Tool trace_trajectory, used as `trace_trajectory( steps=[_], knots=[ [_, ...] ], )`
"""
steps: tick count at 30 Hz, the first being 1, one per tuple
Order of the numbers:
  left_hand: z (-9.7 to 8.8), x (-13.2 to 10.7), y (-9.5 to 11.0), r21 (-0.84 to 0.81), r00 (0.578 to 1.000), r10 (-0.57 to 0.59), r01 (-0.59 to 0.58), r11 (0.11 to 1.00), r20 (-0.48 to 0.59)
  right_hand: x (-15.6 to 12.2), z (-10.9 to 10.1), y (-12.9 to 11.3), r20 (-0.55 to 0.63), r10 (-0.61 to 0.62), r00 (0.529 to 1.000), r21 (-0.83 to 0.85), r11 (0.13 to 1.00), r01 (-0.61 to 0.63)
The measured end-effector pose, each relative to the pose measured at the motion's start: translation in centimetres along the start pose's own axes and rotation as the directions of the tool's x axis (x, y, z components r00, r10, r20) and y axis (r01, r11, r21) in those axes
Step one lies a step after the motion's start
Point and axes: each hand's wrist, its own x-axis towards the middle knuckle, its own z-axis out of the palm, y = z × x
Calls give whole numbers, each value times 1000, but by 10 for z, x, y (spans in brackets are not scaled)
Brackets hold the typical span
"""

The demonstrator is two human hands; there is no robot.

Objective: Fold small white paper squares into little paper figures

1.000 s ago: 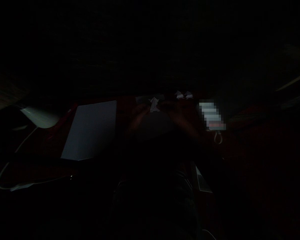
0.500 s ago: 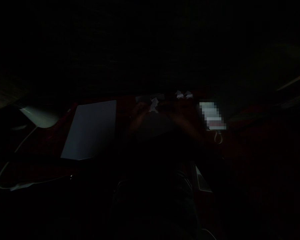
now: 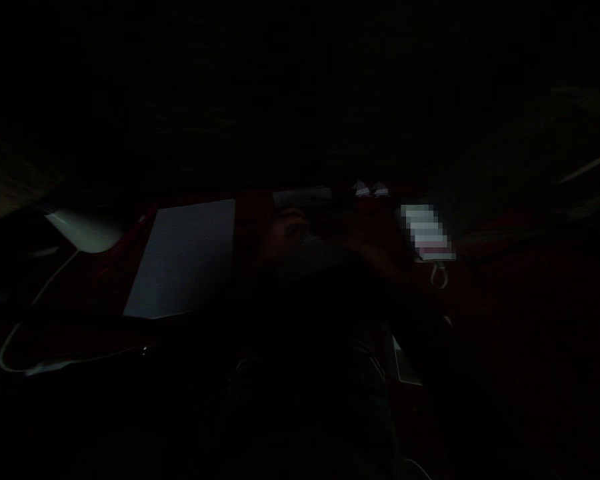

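The scene is very dark. My left hand [image 3: 286, 233] and my right hand [image 3: 365, 230] are close together low over a grey sheet [image 3: 310, 257] on the reddish table [image 3: 105, 280]. The small white folded paper seen between them earlier is hidden now. Their fingers are too dim to read. Two small white folded paper pieces [image 3: 371, 190] lie just beyond my right hand. Another pale sheet [image 3: 303, 197] lies behind my hands.
A large grey sheet [image 3: 185, 257] lies to the left. A pale curved object [image 3: 85, 230] and a white cable [image 3: 25, 333] are at the far left. A blurred-out bright item [image 3: 427, 233] with a small white loop [image 3: 437, 275] sits to the right.
My hands have dropped lower onto the grey sheet and closed together. The white folded paper that stood up between them is no longer visible.
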Motion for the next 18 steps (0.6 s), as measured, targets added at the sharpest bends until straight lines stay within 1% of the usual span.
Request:
trace_trajectory(
  steps=[2, 3, 5, 7, 9, 12, 14, 16, 18],
  knots=[
    [1, 0, 2, 8, 998, 5, -6, 1000, 68, -2, -4, -4, -21, 34, 999, -133, 990, -36],
    [1, 0, 3, 14, 997, -9, 8, 1000, 72, -3, -6, -4, -49, 69, 996, -185, 980, -77],
    [-1, 0, 4, 27, 998, -44, 43, 999, 40, -4, -10, 0, -143, 143, 979, -255, 951, -176],
    [-3, -1, 4, 37, 998, -67, 66, 997, 7, -3, -12, 6, -251, 181, 951, -231, 943, -241],
    [-5, -2, 3, 44, 998, -61, 60, 997, 10, -2, -13, 13, -313, 204, 928, -200, 941, -275],
    [-3, -2, -3, 32, 997, 5, -7, 999, 74, 0, -11, 14, -307, 248, 919, -214, 923, -321],
    [1, -2, -10, 9, 989, 51, -53, 999, 138, 0, -9, 11, -280, 257, 925, -243, 913, -327],
    [4, -2, -16, -10, 979, 60, -60, 998, 195, 1, -7, 7, -253, 253, 934, -262, 911, -318],
    [6, -2, -22, -4, 973, 44, -45, 999, 227, 1, -6, 6, -241, 252, 937, -273, 909, -315]
  ],
)
